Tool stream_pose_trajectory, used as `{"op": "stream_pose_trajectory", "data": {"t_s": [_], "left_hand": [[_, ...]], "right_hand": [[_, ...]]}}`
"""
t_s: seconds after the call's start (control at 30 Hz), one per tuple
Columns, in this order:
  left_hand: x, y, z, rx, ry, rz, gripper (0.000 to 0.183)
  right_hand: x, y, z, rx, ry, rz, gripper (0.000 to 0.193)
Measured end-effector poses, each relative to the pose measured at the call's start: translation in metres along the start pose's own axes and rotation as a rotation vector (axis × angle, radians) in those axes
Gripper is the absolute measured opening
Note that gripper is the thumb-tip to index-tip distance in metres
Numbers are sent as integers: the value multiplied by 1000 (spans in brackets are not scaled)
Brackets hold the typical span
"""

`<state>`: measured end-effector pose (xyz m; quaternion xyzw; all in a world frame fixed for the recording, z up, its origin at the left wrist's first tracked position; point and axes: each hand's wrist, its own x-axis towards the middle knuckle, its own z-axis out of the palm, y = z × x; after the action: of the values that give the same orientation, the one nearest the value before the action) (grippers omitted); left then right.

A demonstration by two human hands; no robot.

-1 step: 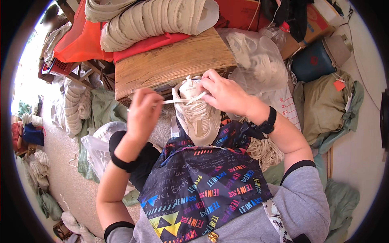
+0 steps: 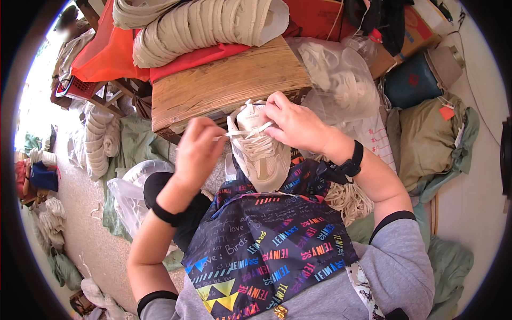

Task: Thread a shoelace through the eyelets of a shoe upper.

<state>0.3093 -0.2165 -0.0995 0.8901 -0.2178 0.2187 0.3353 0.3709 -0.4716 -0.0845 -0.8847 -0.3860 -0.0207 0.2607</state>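
A cream lace-up sneaker (image 2: 261,154) rests toe toward me on the dark printed apron (image 2: 272,240) over my lap. Pale laces cross its upper, and one shoelace (image 2: 240,133) runs sideways over the tongue. At the shoe's left side my left hand (image 2: 200,146) pinches the end of that lace. My right hand (image 2: 293,124) is closed at the right edge of the shoe's opening, thumb and fingers on the lace there. The shoe's heel end points to the wooden bench.
Just beyond the shoe stands a wooden bench (image 2: 229,80) carrying a long row of nested cream shoe uppers (image 2: 208,32). A clear plastic bag of shoes (image 2: 341,80) sits to its right. A bundle of loose laces (image 2: 349,202) lies by my right side, and a plastic bag (image 2: 133,197) by my left.
My left hand has moved right, closer to the shoe, so less lace shows between it and the eyelets. The right hand and the sneaker have hardly moved.
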Motion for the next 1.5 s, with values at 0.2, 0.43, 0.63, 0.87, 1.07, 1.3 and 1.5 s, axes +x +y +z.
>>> {"op": "stream_pose_trajectory", "data": {"t_s": [0.2, 0.43, 0.63, 0.87, 1.07, 1.3, 1.5], "left_hand": [[11, 19, 32, 64, -111, 59, 12], [15, 5, 34, -364, -343, -233, 7], [7, -13, 21, -603, -345, -432, 12], [-7, 3, 35, -360, -127, -257, 22], [-5, 6, 46, -432, -127, -262, 8], [0, -1, 47, -486, -105, -270, 16], [15, 20, 54, -135, -139, -370, 25]], "right_hand": [[2, -13, -3, -19, -49, 13, 18], [-5, -16, 4, 74, -10, 180, 19], [-10, -11, 0, 70, -49, 144, 21], [-13, -14, 1, 79, -30, 153, 22], [-14, -13, 3, 55, -99, 169, 22], [-18, -9, 3, 92, 19, 38, 17], [-23, 1, -11, 412, -169, 344, 11]]}}
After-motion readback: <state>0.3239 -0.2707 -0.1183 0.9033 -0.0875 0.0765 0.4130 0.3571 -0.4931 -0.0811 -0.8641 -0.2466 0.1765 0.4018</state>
